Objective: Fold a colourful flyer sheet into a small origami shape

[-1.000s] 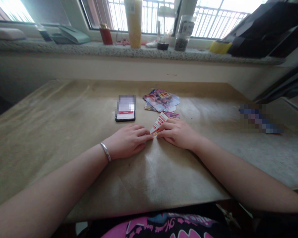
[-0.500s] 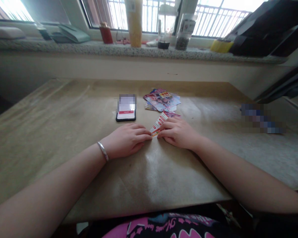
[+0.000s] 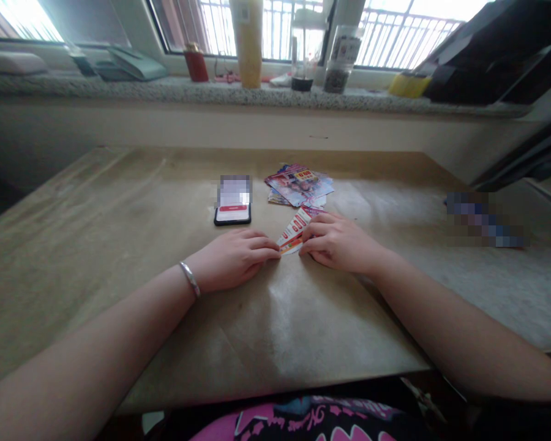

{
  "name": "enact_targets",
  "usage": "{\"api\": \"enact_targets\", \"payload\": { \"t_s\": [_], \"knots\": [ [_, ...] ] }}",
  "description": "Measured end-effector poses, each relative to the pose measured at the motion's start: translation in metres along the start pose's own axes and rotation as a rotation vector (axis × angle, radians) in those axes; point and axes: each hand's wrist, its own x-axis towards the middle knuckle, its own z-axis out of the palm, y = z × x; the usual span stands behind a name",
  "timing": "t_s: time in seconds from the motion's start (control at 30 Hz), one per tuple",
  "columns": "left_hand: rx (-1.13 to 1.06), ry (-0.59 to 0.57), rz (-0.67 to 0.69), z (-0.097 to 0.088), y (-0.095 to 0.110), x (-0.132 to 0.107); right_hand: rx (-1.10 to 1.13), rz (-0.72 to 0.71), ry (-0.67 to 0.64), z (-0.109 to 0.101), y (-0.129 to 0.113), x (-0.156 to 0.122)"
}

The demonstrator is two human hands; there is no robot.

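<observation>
A folded printed paper flyer (image 3: pixel 296 225), white with red lettering and an orange-red strip at its near edge, lies slanted on the table. Fingertips of my left hand (image 3: pixel 239 257) press together on its lower left corner; a silver bangle circles that wrist. My right hand (image 3: pixel 337 244) is over the flyer's right side, with bent fingers and the thumb gripping its edge and hiding part of it. Just behind lies a loose pile of colourful printed flyers (image 3: pixel 298 185). To the left of the pile is a phone (image 3: pixel 232 214) in a black case, its screen lit.
The pale brown table (image 3: pixel 165 337) reaches back to the wall. A blurred-out bluish item (image 3: pixel 484 220) lies at the right. On the stone windowsill (image 3: pixel 142 89) stand a red bottle (image 3: pixel 196 63), a tall yellow container (image 3: pixel 248 46), clear containers (image 3: pixel 337 61) and a yellow object (image 3: pixel 409 84).
My right hand has slid slightly right along the flyer, showing more of its orange-red strip. My left hand stays at the corner.
</observation>
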Motion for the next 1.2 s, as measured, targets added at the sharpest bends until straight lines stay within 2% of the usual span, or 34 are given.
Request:
{"api": "enact_targets", "payload": {
  "t_s": [0.27,0.53,0.8,0.97,1.2],
  "knots": [
    [0.025,0.019,0.026,0.0,-0.002,0.0,0.015,-0.002,0.01,0.0,0.005,-0.005],
    [0.084,0.034,0.042,0.0,-0.002,0.001,0.076,-0.005,0.098,0.007,0.004,-0.004],
    [0.085,0.039,0.025,-0.005,-0.008,-0.005,0.163,0.093,0.14,0.015,-0.017,0.004],
    [0.086,0.04,0.03,-0.007,-0.011,-0.007,0.115,0.098,0.118,0.017,-0.025,0.008],
    [0.118,-0.009,0.008,-0.004,-0.007,-0.004,0.051,0.079,0.12,0.017,-0.017,0.007]
  ]
}}
